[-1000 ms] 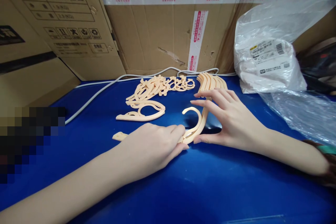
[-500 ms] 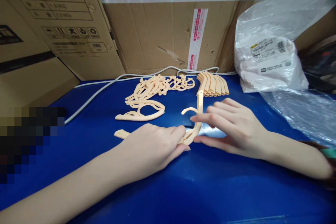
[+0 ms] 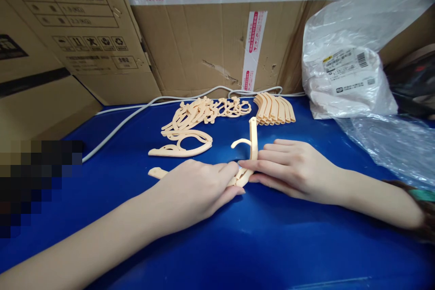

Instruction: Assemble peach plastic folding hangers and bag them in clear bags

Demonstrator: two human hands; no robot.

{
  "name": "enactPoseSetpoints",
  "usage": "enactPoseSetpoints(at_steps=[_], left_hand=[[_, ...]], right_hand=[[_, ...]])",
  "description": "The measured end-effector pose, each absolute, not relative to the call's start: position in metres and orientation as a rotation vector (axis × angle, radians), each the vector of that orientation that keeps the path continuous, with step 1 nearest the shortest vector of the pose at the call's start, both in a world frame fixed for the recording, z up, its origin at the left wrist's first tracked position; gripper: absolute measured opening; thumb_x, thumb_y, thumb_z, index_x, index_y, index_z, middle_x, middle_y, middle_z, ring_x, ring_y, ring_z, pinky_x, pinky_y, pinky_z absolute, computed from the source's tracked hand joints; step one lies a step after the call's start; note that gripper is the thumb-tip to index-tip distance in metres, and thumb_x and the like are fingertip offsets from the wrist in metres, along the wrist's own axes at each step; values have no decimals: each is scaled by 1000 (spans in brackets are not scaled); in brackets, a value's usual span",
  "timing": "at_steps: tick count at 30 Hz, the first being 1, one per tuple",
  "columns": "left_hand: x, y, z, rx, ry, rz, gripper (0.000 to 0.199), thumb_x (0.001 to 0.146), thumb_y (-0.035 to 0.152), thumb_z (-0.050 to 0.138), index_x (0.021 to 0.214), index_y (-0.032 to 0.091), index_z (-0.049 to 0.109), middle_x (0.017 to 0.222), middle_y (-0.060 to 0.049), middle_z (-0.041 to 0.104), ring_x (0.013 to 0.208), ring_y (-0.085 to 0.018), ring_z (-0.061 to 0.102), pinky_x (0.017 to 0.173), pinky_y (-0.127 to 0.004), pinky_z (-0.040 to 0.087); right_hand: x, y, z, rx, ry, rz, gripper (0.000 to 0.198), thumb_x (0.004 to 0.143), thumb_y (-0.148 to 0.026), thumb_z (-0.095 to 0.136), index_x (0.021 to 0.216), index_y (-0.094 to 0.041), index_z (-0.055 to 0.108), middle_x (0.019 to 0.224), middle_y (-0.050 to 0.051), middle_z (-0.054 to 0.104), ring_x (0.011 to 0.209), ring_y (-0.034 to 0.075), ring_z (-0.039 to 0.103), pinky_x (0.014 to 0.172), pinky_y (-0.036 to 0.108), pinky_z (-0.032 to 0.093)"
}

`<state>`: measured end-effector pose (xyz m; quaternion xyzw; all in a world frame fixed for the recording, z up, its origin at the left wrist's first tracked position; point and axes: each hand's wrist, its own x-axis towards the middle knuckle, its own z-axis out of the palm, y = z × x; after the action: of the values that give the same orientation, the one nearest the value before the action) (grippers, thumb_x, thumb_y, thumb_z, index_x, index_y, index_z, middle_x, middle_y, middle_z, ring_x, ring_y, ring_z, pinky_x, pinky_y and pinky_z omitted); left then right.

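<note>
Between my two hands is a cream plastic folding hanger [image 3: 253, 138], one arm pointing up and away, its curved hook lying to the left of that arm. My left hand [image 3: 200, 188] is closed around the other arm, whose tip sticks out past the wrist side. My right hand [image 3: 295, 167] pinches the hanger near its middle joint, thumb below and fingers above. Part of the joint is hidden by the fingers. Just beyond my left hand lie folded hangers [image 3: 190, 147] of the same cream plastic.
A heap of loose cream hooks and pieces [image 3: 204, 111] lies at the back, beside a row of curved hanger arms [image 3: 275, 108]. A grey cable [image 3: 136, 111] runs behind them. Cardboard boxes [image 3: 204, 45] wall the rear and left. White plastic bags [image 3: 346, 68] sit at right.
My right hand has closed in on the hanger's joint, its fingers drawn together and lower. The upright arm has swung slightly left. My left hand has barely moved.
</note>
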<state>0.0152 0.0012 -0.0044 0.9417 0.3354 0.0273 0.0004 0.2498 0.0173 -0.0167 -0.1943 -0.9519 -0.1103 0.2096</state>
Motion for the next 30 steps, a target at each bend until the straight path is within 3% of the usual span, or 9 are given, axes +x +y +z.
enactPoseSetpoints(at_steps=[8, 12, 17, 27, 30], left_hand=[[15, -2, -6, 2970, 958, 139, 20, 99, 36, 49, 88, 20, 53, 75, 2, 68, 62, -18, 68, 48, -26, 36], [14, -4, -7, 2977, 872, 146, 13, 100, 30, 49, 98, 19, 56, 84, 1, 70, 69, -18, 70, 52, -28, 40], [14, -2, -5, 2989, 878, 137, 14, 101, 28, 47, 98, 19, 57, 84, 1, 69, 66, -18, 67, 52, -28, 41], [11, 7, -6, 2892, 1192, 434, 22, 101, 31, 43, 101, 20, 61, 80, 1, 68, 69, -16, 63, 57, -27, 40], [10, 10, -7, 2865, 1245, 438, 24, 102, 31, 42, 100, 19, 63, 85, -1, 69, 78, -18, 63, 63, -28, 43]], right_hand=[[249, 18, -11, -675, -2593, -105, 27, 100, -29, 43, 102, -14, 65, 84, 6, 65, 73, 17, 57, 67, 30, 42], [255, 23, -10, -858, -2502, -131, 24, 99, -34, 46, 93, -17, 61, 88, 7, 61, 76, 17, 57, 67, 29, 42], [260, 31, -11, -1043, -2475, -187, 10, 95, -20, 47, 91, -20, 56, 95, 6, 61, 81, 17, 58, 68, 28, 42], [266, 41, -15, -1133, -2571, -258, 17, 93, -15, 43, 92, -18, 60, 98, 10, 61, 89, 23, 57, 77, 35, 45], [268, 43, -14, -1133, -2600, -253, 19, 93, -14, 43, 94, -18, 61, 97, 10, 61, 89, 22, 57, 78, 36, 45]])
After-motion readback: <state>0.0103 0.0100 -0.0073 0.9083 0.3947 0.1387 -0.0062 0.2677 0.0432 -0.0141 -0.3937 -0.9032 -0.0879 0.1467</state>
